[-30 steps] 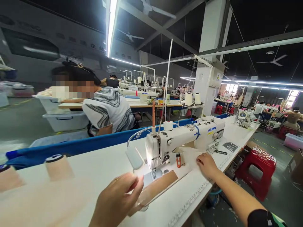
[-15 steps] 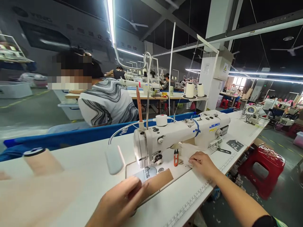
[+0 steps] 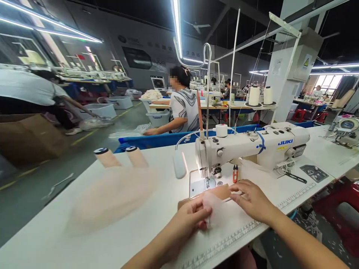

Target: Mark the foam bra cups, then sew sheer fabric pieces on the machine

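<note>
My left hand (image 3: 193,215) is closed on a small piece of sheer pale fabric (image 3: 213,205), pinched between thumb and fingers in front of the sewing machine. Close to its right is my right hand (image 3: 254,200), palm down, thumb and bent fingers apart, fingertips at the end of a flat brown strip (image 3: 221,191). That strip lies along the front of the machine bed, partly behind my left hand. The white sewing machine (image 3: 232,147) has its lit needle area (image 3: 207,183) just beyond the strip. Orange-handled thread snips (image 3: 235,173) stand against the machine behind my right hand.
Sheer peach fabric (image 3: 112,201) spreads over the table's left side, beside two thread cones (image 3: 108,157). A ruler strip (image 3: 224,244) runs along the front edge. Black tweezers (image 3: 295,177) lie right. A co-worker (image 3: 183,104) sits beyond; another person (image 3: 30,89) bends over at left.
The view has swung left. My right hand has come from under the machine arm towards my left hand. Sheer pale fabric now shows in my left hand.
</note>
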The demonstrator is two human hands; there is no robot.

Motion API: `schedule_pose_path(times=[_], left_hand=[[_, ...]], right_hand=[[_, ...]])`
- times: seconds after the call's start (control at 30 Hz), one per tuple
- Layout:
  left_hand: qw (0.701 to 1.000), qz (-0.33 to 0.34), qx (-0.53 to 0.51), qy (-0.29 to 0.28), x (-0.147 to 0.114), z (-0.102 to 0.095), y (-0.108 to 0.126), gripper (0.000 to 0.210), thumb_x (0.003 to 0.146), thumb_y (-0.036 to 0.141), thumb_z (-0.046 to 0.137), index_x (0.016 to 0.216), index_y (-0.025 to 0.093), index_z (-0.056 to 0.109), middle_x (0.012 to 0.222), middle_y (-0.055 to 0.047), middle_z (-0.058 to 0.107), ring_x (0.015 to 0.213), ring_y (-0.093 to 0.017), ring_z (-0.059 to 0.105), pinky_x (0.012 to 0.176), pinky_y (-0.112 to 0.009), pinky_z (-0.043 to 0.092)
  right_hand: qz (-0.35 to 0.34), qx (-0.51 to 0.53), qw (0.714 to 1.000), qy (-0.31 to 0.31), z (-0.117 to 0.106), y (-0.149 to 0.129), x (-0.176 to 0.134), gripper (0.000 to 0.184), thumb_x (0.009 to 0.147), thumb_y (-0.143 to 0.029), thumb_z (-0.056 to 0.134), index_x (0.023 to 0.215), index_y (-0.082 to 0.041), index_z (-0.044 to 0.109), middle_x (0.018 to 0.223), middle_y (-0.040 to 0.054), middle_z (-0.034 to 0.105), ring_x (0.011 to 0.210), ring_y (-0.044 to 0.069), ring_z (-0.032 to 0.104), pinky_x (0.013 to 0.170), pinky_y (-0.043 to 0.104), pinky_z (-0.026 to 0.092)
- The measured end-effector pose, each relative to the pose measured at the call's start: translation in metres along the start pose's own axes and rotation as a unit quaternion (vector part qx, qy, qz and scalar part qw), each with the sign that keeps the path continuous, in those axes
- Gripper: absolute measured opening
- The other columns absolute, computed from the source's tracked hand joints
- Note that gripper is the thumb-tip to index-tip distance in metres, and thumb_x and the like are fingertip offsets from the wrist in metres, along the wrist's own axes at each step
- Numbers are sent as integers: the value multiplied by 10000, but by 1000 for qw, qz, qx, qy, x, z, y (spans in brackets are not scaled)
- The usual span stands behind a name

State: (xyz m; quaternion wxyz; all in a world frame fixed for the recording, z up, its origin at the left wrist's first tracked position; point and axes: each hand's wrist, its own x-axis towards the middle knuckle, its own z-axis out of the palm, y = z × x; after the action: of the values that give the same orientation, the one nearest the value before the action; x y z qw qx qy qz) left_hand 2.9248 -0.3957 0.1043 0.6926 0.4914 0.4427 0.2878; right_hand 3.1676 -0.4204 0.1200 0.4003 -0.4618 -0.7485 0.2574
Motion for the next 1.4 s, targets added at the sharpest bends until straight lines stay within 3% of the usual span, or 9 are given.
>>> schedule_pose_path(times=[0.1, 0.23, 0.47, 0.63, 0.77, 0.97, 1.07, 1.2, 1.4], left_hand=[[1000, 4, 24, -18, -11, -8, 1, 588, 623, 646, 941, 913, 163, 773, 857, -41, 697, 740, -166, 555, 658, -269, 448], [998, -2, 53, -29, -25, -21, 7, 562, 690, 685, 899, 886, 169, 789, 835, -34, 686, 745, -172, 559, 675, -278, 445], [998, -28, 62, -17, -41, -39, 31, 283, 620, 306, 808, 865, 178, 745, 853, -34, 723, 808, -199, 595, 763, -301, 460], [997, -2, 74, 25, -31, -42, 30, 223, 668, 360, 736, 811, 198, 681, 744, 17, 601, 722, -165, 490, 690, -286, 394], [996, -10, 90, 18, -20, -49, 23, 360, 708, 522, 787, 794, 194, 666, 734, 1, 621, 663, -159, 482, 637, -286, 353], [988, 29, 121, 94, -25, -45, 24, 539, 806, 738, 728, 908, 214, 650, 776, 9, 637, 714, -173, 510, 645, -278, 355], [991, 35, 117, 46, -30, -30, 21, 661, 776, 864, 679, 858, 208, 664, 806, -22, 659, 723, -194, 538, 647, -305, 403], [995, 69, 72, -3, -29, -18, 14, 544, 718, 707, 858, 768, 216, 628, 721, 19, 611, 695, -168, 499, 681, -294, 410], [999, -10, -5, -33, -38, -38, 17, 538, 665, 592, 937, 717, 200, 572, 758, 21, 591, 702, -134, 469, 675, -260, 419]], right_hand=[[40, 72, 994, -76, 18, -3, 7, 475, 846, -371, 864, 1292, -270, 734, 1213, 60, 745, 1105, 264, 648, 993, 387, 491], [120, 177, 971, -105, 48, -2, 14, 217, 900, -433, 763, 875, -227, 696, 743, -36, 615, 689, 161, 538, 656, 278, 410], [187, 295, 928, -133, 58, -9, 15, 505, 902, -718, 672, 827, -224, 596, 772, 27, 736, 670, 181, 622, 668, 297, 453], [188, 315, 926, -94, 57, -12, 15, 519, 807, -709, 804, 820, -218, 636, 798, 26, 733, 715, 178, 595, 713, 300, 448], [196, 324, 925, -45, 54, -4, 16, 509, 824, -692, 804, 782, -211, 644, 778, 4, 662, 694, 160, 535, 702, 294, 436], [189, 314, 930, 18, 57, -2, 14, 457, 726, -573, 928, 783, -218, 645, 769, -23, 608, 745, 169, 540, 739, 295, 444], [164, 260, 951, 24, 64, -11, 10, 402, 749, -536, 920, 770, -223, 668, 747, -27, 604, 712, 168, 532, 710, 302, 446], [140, 242, 960, 2, 69, -20, 6, 435, 845, -633, 820, 780, -225, 685, 735, -6, 638, 688, 174, 552, 680, 312, 457], [173, 328, 928, 38, 57, -22, 5, 573, 818, -767, 797, 787, -224, 617, 708, 13, 673, 668, 176, 596, 662, 305, 490]])
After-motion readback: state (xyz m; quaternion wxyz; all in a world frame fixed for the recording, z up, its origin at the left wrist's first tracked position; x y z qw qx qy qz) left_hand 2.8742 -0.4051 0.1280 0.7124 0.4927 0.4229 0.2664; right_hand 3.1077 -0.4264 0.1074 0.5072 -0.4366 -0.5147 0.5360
